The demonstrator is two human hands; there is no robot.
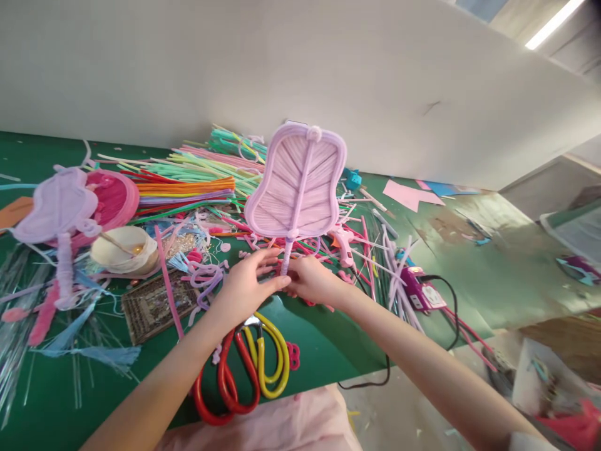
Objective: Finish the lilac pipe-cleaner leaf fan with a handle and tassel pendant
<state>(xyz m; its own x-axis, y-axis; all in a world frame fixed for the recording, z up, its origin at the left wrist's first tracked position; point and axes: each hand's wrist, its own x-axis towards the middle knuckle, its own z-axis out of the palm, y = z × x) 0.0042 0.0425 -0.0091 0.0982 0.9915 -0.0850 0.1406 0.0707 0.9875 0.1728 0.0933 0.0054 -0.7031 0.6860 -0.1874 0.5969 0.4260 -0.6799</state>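
You can read no text, label, brand, number or sign anywhere here. On the purple power strip (421, 290) to your right, the casing is too small and blurred for you to make out any print; on the pink glue gun (344, 245) you can read none either.

A thick-rimmed, leaf-ribbed lilac fan (298, 185) is held nearly upright.
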